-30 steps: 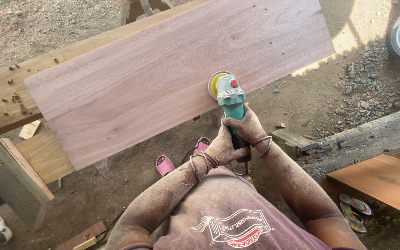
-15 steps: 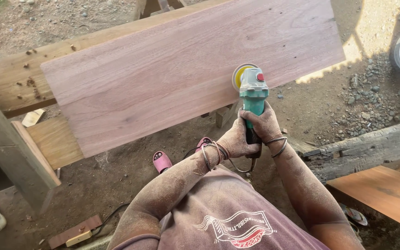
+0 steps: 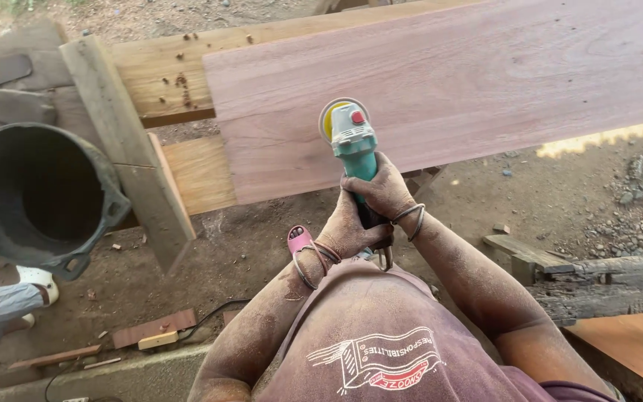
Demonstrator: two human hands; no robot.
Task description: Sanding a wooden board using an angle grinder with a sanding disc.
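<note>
We are gripping a teal-bodied angle grinder [image 3: 354,145] with both hands, its round yellow sanding disc [image 3: 330,119] lying on a broad, smooth, reddish-brown plank [image 3: 440,82] near the plank's near edge. The grinder has a pale grey head with a small red button on top, and its slim handle is running back toward our body. Our right hand [image 3: 381,190] is clamped around the handle just behind the head, fingers wrapped fully closed over it. Our left hand [image 3: 347,231] is closed around the tail of the handle, just behind and touching the right one. Both forearms are coming up from the bottom of the view, converging on the tool, coated in fine tan sawdust. Dark thin bangles are hanging at both wrists.

The plank is flat with straight edges and faint lengthwise grain, and it is resting on a rougher, yellowish timber beam [image 3: 161,71] speckled with small wood chips. A grey weathered post [image 3: 124,141] is crossing that beam to the left. A round black bucket [image 3: 35,193] with a thick rim is standing on the left, beside the post. Our dust-covered maroon shirt [image 3: 373,342] is filling the lower middle. A pink sandal [image 3: 299,240] is showing on the packed dirt ground [image 3: 210,268] under the plank. On the right, a cracked dark log [image 3: 612,286] is lying near an orange-brown board [image 3: 641,346].
</note>
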